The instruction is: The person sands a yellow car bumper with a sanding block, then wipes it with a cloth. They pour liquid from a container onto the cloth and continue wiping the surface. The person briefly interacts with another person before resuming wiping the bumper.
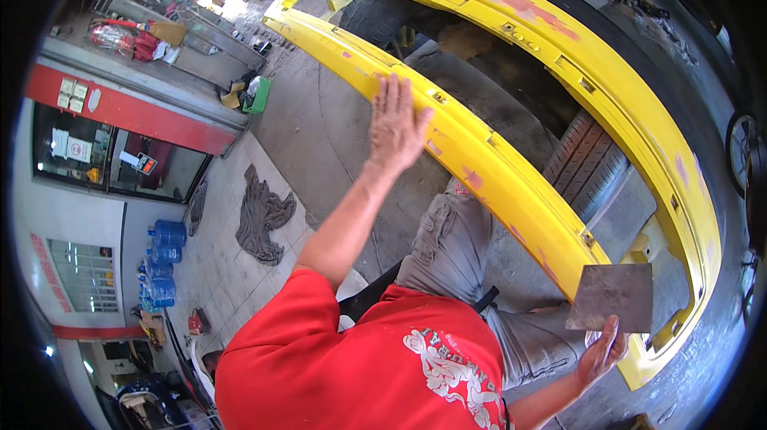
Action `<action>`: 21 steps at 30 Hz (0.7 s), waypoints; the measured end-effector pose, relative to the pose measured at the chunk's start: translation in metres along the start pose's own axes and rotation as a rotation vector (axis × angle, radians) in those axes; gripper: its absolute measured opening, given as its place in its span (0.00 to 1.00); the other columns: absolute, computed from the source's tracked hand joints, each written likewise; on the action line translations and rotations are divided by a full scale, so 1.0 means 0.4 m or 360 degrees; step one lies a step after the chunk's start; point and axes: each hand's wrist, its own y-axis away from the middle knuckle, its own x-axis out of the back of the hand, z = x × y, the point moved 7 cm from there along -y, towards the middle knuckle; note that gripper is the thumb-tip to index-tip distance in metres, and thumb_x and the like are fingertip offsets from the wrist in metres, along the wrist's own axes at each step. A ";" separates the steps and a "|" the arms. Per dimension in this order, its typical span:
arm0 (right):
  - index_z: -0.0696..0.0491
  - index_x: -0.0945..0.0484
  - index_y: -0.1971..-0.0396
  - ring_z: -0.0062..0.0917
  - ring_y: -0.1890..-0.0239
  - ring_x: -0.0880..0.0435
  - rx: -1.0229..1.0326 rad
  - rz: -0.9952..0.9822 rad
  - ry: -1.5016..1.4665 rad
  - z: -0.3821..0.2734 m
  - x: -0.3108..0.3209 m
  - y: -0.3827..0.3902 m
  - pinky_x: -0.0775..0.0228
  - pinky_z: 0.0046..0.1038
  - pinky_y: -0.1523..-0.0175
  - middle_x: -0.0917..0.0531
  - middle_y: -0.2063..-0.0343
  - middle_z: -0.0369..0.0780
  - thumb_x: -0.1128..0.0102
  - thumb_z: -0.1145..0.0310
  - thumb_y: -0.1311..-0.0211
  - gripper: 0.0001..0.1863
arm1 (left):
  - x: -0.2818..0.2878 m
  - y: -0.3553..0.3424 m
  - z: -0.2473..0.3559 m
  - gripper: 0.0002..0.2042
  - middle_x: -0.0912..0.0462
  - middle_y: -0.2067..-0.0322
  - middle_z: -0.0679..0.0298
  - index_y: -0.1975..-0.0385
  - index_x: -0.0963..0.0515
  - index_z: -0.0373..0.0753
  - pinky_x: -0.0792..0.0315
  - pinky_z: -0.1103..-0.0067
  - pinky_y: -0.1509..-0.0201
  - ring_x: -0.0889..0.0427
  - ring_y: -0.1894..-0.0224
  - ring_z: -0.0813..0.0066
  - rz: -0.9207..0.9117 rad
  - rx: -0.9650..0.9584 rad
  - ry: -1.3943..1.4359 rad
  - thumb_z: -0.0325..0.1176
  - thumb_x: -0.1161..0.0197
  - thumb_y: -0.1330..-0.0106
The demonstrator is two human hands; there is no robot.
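The left hand [395, 128], the nearer, rests flat, thumb wide, atop the yellow bumper [501, 185], its length running from eleven o'clock to four, where the right hand [603, 352] pinches a dark square sheet [613, 297].

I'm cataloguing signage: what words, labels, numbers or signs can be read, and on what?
None reads clearly:
Red T-shirt: small lettering beside a pale print, unclear.
White sign with red circle: too small.
Orange-and-black sign: blurred.
White squares on the red beam: too small.
Red wall lettering: blurred.
Yellow bumper: no lettering visible.
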 end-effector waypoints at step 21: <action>0.56 0.21 0.35 0.49 0.26 0.31 0.0765 -0.0006 0.1443 -0.175 -0.082 -0.044 0.42 0.51 0.23 0.22 0.33 0.48 0.25 0.32 0.49 0.50 | -0.033 0.260 0.369 0.15 0.12 0.61 0.62 0.45 0.22 0.32 0.18 0.81 0.75 0.14 0.71 0.78 -0.1405 0.0617 0.2677 0.25 0.31 0.28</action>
